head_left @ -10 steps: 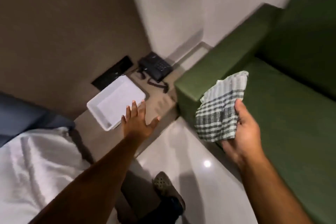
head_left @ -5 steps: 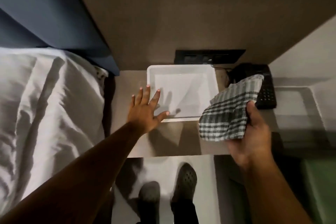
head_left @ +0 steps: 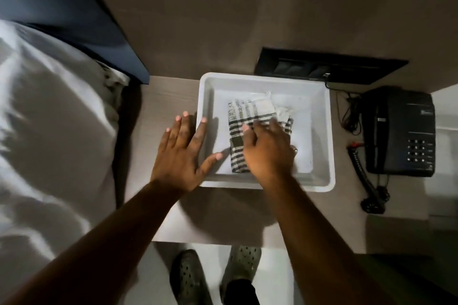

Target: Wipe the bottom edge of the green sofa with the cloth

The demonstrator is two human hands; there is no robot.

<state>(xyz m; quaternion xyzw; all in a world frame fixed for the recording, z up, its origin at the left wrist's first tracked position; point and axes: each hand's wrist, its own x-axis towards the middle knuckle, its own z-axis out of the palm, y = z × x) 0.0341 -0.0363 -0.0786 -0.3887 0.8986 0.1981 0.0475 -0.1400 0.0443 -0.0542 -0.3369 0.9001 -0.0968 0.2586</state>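
The green-and-white checked cloth [head_left: 239, 116] lies folded inside a white plastic tray [head_left: 322, 131] on a bedside table [head_left: 223, 215]. My right hand [head_left: 269, 151] rests on top of the cloth, fingers curled over it and pressing it to the tray's floor. My left hand [head_left: 183, 153] is spread flat with its fingers apart. Its palm is on the table, and its thumb and forefinger lie over the tray's left rim. The green sofa does not show clearly; only a dark shape fills the lower right corner.
A black desk phone [head_left: 401, 131] with a tangled cord sits right of the tray. A black socket panel [head_left: 329, 65] is in the wall behind it. A bed with white sheets [head_left: 49, 131] stands at the left. My shoes [head_left: 188, 277] stand on the pale floor.
My right hand has brought the cloth down from above the tray's right side into the tray. My left hand has slid onto the tray's left rim. The view has moved closer.
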